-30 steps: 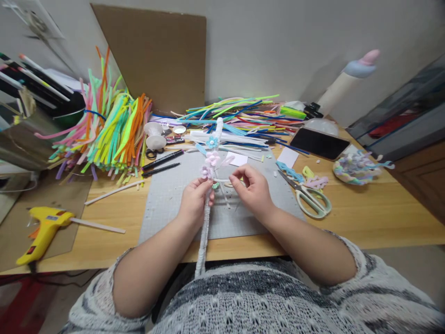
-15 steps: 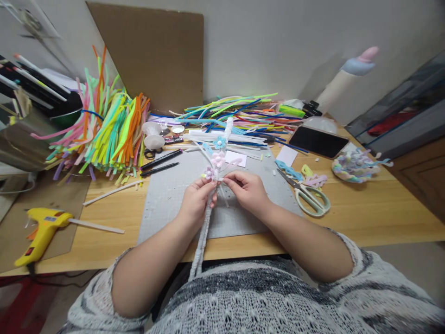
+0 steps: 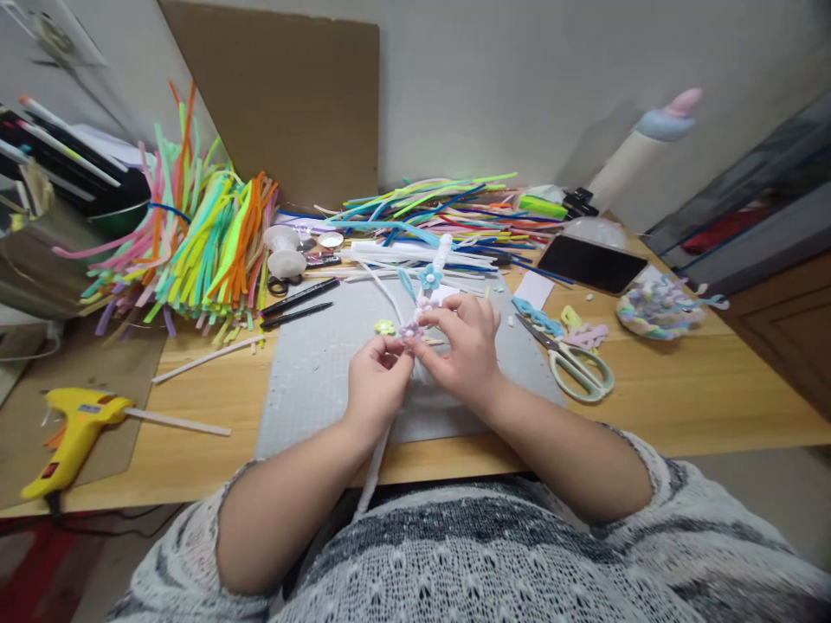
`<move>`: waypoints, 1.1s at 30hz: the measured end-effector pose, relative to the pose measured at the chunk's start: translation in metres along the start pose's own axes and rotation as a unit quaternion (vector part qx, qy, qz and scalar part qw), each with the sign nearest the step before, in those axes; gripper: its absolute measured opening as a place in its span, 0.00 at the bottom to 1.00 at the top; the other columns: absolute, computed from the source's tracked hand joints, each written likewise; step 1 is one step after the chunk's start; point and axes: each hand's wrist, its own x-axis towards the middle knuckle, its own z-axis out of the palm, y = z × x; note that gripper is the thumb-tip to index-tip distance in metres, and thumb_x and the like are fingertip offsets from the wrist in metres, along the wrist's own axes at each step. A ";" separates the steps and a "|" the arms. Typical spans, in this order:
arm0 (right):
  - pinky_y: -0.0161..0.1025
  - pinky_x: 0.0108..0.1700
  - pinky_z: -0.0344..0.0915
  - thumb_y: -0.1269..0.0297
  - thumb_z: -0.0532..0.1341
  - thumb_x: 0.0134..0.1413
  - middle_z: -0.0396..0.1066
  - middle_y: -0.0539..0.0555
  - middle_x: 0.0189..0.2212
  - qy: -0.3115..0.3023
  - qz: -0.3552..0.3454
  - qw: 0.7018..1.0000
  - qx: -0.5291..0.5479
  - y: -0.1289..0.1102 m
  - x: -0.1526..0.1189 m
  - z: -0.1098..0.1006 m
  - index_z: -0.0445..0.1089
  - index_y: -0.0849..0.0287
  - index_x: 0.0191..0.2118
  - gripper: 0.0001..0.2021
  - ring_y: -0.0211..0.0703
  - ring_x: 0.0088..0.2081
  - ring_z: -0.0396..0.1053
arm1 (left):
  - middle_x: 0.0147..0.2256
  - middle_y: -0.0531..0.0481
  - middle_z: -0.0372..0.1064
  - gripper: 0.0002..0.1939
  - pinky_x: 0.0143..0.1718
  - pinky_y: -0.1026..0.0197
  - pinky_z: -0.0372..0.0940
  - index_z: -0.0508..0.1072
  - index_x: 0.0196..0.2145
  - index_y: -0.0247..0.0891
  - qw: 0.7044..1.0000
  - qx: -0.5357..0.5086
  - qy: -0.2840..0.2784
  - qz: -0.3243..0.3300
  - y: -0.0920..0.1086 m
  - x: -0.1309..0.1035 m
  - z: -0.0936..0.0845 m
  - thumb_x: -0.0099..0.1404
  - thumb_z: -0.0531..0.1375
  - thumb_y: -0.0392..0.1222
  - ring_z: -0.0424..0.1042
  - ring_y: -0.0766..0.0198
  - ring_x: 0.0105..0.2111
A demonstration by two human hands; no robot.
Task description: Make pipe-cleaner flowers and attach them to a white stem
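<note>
A long white fuzzy stem [image 3: 372, 476] runs from near my lap up between my hands, its upper end tilted slightly right. Along it are a blue flower [image 3: 430, 277], a pale pink one partly covered by my fingers, and a purple flower [image 3: 410, 331]. My left hand [image 3: 378, 381] pinches the stem just below the purple flower. Thumb and forefinger of my right hand [image 3: 464, 346] close on the stem beside that flower. A yellow-green flower [image 3: 385, 327] shows just above my left hand. A blue loop [image 3: 407, 284] stands left of the blue flower.
Under my hands lies a grey cutting mat [image 3: 305, 381]. Scissors [image 3: 581, 372] and a phone [image 3: 592, 262] are at the right. A yellow glue gun [image 3: 78, 433], black pens [image 3: 299, 298] and bundled colourful pipe cleaners [image 3: 214, 242] are at the left. More pipe cleaners lie behind.
The stem's top has tilted right and lowered slightly. My right hand has moved up over the stem, by the flowers. The yellow-green flower shows more fully.
</note>
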 end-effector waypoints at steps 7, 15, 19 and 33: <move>0.46 0.45 0.55 0.60 0.63 0.50 0.64 0.52 0.33 -0.012 0.044 0.991 0.129 -0.001 0.001 -0.001 0.70 0.56 0.31 0.06 0.45 0.41 0.62 | 0.13 0.59 0.59 0.11 0.14 0.69 0.51 0.67 0.28 0.36 0.997 -0.063 -0.044 -0.030 0.002 0.002 0.001 0.51 0.64 0.44 0.57 0.72 0.12; 0.40 0.40 0.59 0.61 0.59 0.54 0.64 0.51 0.30 0.065 0.132 0.953 0.266 0.032 0.021 -0.014 0.66 0.56 0.30 0.06 0.41 0.35 0.61 | 0.23 0.55 0.68 0.14 0.13 0.69 0.53 0.66 0.26 0.35 0.984 -0.167 -0.009 -0.057 0.014 0.014 -0.010 0.46 0.67 0.41 0.59 0.74 0.14; 0.44 0.46 0.58 0.58 0.62 0.52 0.68 0.52 0.33 -0.040 0.063 0.977 0.200 0.019 0.015 -0.013 0.69 0.55 0.34 0.07 0.44 0.40 0.64 | 0.18 0.57 0.65 0.14 0.12 0.69 0.52 0.65 0.27 0.36 0.991 -0.123 -0.009 -0.055 0.008 0.013 -0.006 0.47 0.67 0.43 0.59 0.73 0.12; 0.46 0.44 0.52 0.56 0.62 0.52 0.66 0.54 0.37 -0.048 0.031 0.998 0.041 -0.002 0.001 -0.002 0.71 0.53 0.43 0.13 0.48 0.42 0.62 | 0.14 0.60 0.59 0.08 0.16 0.70 0.52 0.65 0.27 0.37 0.999 -0.007 -0.040 0.004 -0.004 0.003 0.003 0.55 0.62 0.42 0.56 0.73 0.13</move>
